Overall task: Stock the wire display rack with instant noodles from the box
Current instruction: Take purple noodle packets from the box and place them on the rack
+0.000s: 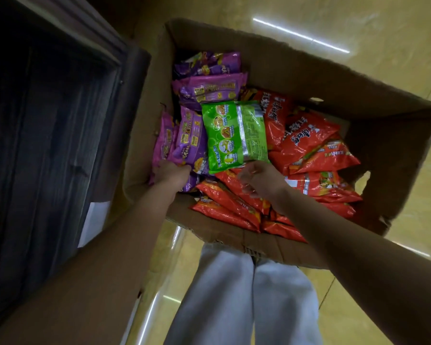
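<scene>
An open cardboard box (296,68) stands on the floor below me, filled with instant noodle packets. Purple packets (209,87) lie along its left side and several red packets (309,145) fill the right and front. One green packet (234,135) lies on top in the middle. My left hand (171,174) grips the near end of a purple packet (188,140) at the box's left wall. My right hand (259,179) pinches the near edge of the green packet. The wire rack is out of view.
A dark wood-grain panel (47,145) with a white label (95,222) rises close on the left of the box. Glossy beige floor tiles (358,26) surround the box. My legs in pale trousers (246,302) stand just before the box's near flap.
</scene>
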A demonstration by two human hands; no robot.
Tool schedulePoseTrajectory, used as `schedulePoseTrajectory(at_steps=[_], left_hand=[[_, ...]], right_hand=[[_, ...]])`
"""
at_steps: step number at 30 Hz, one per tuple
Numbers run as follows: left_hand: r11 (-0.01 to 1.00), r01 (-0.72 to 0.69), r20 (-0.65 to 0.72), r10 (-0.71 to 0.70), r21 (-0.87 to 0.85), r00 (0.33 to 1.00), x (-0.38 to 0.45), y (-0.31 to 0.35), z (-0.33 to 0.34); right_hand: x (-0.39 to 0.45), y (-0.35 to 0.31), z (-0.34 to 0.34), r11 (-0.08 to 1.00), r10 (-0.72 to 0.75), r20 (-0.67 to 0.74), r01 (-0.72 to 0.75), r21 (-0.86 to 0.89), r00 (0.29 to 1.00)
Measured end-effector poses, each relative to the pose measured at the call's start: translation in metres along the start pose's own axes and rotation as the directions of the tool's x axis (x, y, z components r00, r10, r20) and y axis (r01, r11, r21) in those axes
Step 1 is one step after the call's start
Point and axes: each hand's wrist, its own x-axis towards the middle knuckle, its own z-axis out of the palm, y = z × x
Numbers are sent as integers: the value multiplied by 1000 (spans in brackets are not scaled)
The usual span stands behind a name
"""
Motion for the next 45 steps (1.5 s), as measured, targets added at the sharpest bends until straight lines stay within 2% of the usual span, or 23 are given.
schedulePoseTrajectory(at_steps=[5,7,11,14,17,19,23,26,28,30,33,36,39,42,45], left_hand=[[997,28,-10,-29,-70,1000,8,7,1],[1000,-4,-8,3,-17,1000,13,8,0],[972,-134,-5,138,194,990,17,15,-5],[952,-208,42,204,227,978,-1,19,-7],[946,-231,61,223,225,973,-33,31,-20],[949,-234,52,228,210,972,-60,41,-34],[978,-201,66,198,47,978,-104,60,-58],[979,-187,62,191,-78,980,-158,69,-77],[965,-232,45,239,-119,970,-197,77,-87],[958,-272,21,275,-96,961,-236,81,-96],[946,-300,-39,298,-121,954,-288,85,-116],[918,-373,-88,364,-136,927,-332,83,-138],[872,-397,-41,403,-287,914,-365,69,-157],[769,-425,-83,442,-477,893,-392,49,-171],[794,-383,-139,362,-472,922,-412,19,-182]], right_hand=[[7,-5,-2,999,-18,-32,19,45,999],[12,-9,-4,1000,-26,-24,26,13,999],[12,-15,-4,999,-43,3,43,-13,999],[-4,-18,-6,1000,-13,15,13,-4,1000],[-30,-25,-11,991,-34,15,36,-129,999],[-51,-37,-19,989,-52,33,56,-139,998],[-91,-67,-30,976,-100,97,117,-183,990],[-137,-94,-32,922,-274,178,311,-230,945],[-164,-106,-29,873,-318,237,381,-305,918],[-187,-113,-28,804,-280,235,361,-472,931],[-226,-124,-30,711,-351,158,373,-596,923],[-262,-134,-27,695,-481,114,457,-555,869],[-290,-137,-27,696,-557,78,516,-500,827],[-318,-139,-35,770,-504,91,494,-404,859],[-346,-133,-42,819,-472,117,483,-308,874]])
